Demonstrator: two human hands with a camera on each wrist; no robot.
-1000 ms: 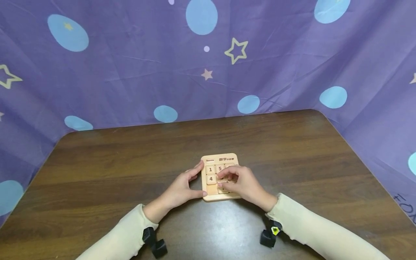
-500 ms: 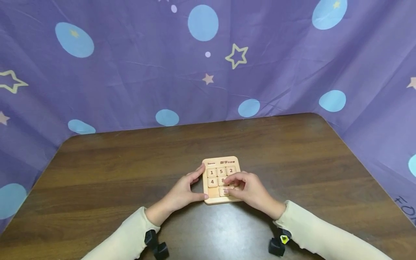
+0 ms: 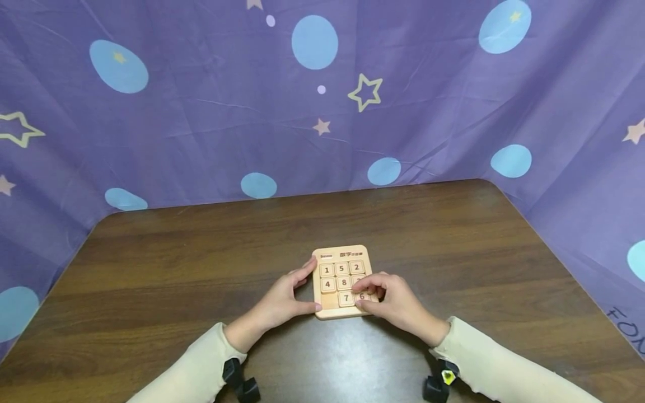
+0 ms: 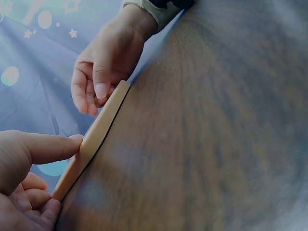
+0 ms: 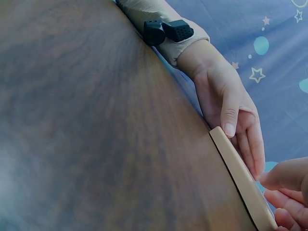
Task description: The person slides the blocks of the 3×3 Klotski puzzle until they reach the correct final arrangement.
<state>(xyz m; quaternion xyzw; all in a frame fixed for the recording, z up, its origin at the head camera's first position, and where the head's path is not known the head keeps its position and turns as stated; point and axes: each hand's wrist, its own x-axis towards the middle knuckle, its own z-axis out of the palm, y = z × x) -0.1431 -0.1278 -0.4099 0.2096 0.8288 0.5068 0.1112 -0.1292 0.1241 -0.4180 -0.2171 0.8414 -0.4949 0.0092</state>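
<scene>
Puzzle (image 3: 342, 280) sits flat on the table (image 3: 201, 246), near the front edge, between my two hands. It's a wooden sliding number board.

Left hand (image 3: 282, 299): thumb and forefinger curled round the board's left edge, clamping it in place. The left wrist view confirms the thumb against the edge (image 4: 84, 144). Right hand (image 3: 390, 299): fingers curled down on the tiles at the board's lower right, fingertips (image 3: 359, 291) pressing on or beside the 6 tile. I can't tell whether it pinches a tile or only pushes it; nothing is lifted.

My read on the step: sliding a tile in the bottom rows. The empty slot looks to be bottom left, just inboard of the left thumb. To do it well:
- keep the left pinch firm so the board doesn't skate on the table
- push flat along the row, not down, so the tile doesn't jam against its neighbour
- one fingertip per tile, keep the other fingers off adjacent tiles
- keep the left thumb off the empty slot

Readable writing: tiles 1, 5, 2 in the top row; 4, 8 in the middle; 7, 6 in the bottom. The third middle tile is hidden under my fingers. The header strip has a small brand word at left and Chinese characters at right, both too small to read. Dark handwriting on the backdrop (image 3: 453, 112) at far right, partly cut off, looks like "FO…".
</scene>
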